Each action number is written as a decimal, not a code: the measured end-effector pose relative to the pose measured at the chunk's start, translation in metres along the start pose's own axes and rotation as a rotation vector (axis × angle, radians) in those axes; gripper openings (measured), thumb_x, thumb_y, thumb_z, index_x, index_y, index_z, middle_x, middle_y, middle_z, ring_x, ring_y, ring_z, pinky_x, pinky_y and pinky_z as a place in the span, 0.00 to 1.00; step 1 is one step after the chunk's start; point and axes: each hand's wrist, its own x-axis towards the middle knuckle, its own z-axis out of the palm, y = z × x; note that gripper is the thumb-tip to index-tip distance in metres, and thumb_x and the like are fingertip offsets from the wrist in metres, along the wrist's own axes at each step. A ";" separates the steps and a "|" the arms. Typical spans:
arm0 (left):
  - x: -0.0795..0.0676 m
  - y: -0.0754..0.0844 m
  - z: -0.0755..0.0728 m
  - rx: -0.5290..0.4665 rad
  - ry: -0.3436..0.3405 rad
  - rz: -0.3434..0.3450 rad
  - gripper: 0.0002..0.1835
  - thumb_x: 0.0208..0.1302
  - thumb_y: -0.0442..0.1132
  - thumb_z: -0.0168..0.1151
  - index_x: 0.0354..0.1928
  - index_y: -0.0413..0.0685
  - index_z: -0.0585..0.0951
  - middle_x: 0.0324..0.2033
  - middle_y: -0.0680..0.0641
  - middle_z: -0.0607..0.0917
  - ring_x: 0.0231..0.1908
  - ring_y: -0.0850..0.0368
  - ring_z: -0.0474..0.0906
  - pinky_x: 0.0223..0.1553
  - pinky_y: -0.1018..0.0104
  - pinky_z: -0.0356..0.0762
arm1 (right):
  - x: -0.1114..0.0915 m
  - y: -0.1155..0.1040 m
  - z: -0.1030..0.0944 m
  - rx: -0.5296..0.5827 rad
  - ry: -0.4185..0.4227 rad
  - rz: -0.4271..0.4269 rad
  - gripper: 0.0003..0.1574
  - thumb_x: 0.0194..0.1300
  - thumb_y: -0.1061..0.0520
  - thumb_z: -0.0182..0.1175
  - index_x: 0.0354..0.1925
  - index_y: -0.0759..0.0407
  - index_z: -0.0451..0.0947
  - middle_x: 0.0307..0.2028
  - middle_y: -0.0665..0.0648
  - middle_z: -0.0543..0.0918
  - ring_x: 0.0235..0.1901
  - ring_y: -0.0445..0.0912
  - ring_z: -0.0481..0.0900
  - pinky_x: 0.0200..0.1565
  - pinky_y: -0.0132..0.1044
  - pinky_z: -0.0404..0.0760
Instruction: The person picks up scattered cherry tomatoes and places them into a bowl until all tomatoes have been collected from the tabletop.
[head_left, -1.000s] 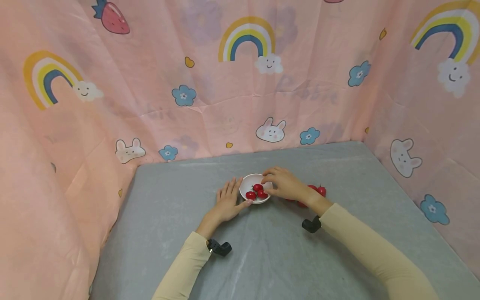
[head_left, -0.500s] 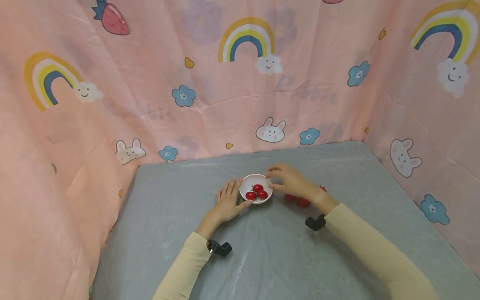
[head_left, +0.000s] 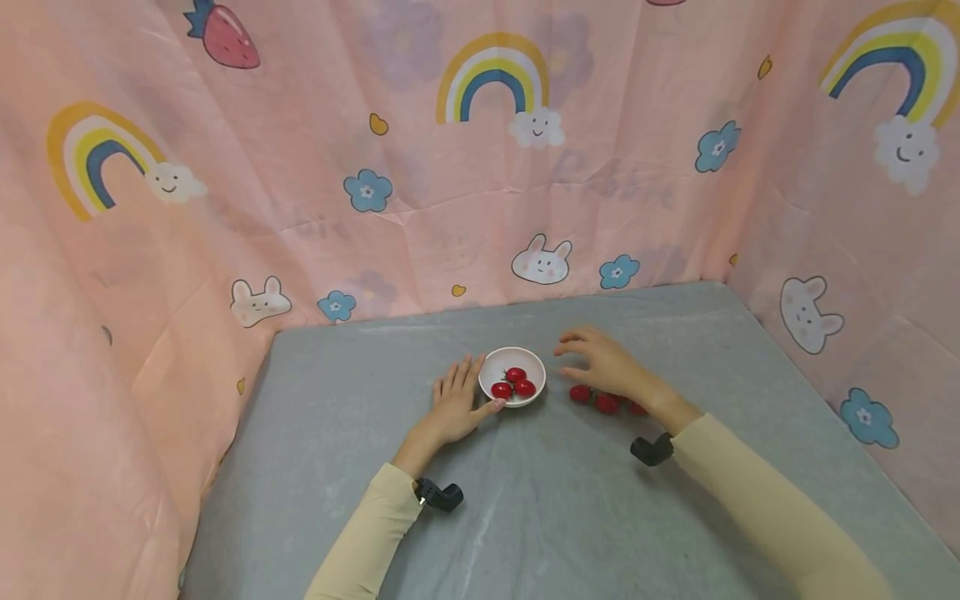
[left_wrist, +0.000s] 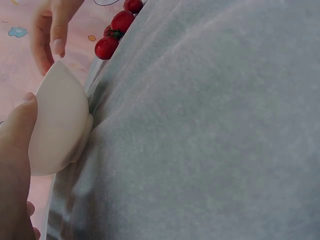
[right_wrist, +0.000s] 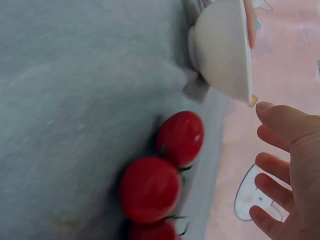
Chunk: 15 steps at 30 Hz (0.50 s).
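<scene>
A small white bowl [head_left: 497, 367] stands on the grey cloth with three red cherry tomatoes [head_left: 515, 375] inside. Along its left side lies my left hand [head_left: 453, 408], fingers straight by the rim, thumb against the front. The left wrist view shows that thumb on the bowl's outer wall [left_wrist: 60, 120]. My right hand [head_left: 606, 364] hovers right of the bowl, fingers loosely bent and holding nothing. Below it several more cherry tomatoes [head_left: 607, 403] lie in a row, partly hidden by the hand and wrist. Green stems show on tomatoes [right_wrist: 150, 190] in the right wrist view.
Grey cloth [head_left: 570, 508] covers the table. A pink curtain [head_left: 420, 250] printed with rainbows, flowers and rabbits rises at the back and both sides. Each wrist wears a black camera, such as the right wrist's camera [head_left: 651, 450].
My right hand has moved from over the bowl away to the right, its fingers spreading; the nearer loose tomatoes came into view. The left hand and bowl have stayed put.
</scene>
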 end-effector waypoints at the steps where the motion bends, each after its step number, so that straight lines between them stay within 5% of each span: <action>1: 0.000 0.000 0.000 -0.001 -0.001 0.000 0.49 0.67 0.68 0.52 0.80 0.59 0.44 0.79 0.42 0.46 0.78 0.36 0.40 0.73 0.32 0.39 | -0.002 0.002 0.001 0.001 0.002 -0.002 0.23 0.63 0.49 0.68 0.54 0.56 0.83 0.60 0.62 0.78 0.63 0.58 0.71 0.65 0.60 0.70; 15: 0.000 -0.001 0.000 -0.005 -0.002 -0.004 0.48 0.67 0.68 0.52 0.80 0.60 0.43 0.80 0.43 0.46 0.79 0.38 0.40 0.73 0.32 0.39 | -0.028 0.020 0.009 -0.021 -0.014 0.032 0.23 0.62 0.48 0.68 0.53 0.55 0.83 0.59 0.62 0.79 0.62 0.58 0.72 0.65 0.60 0.69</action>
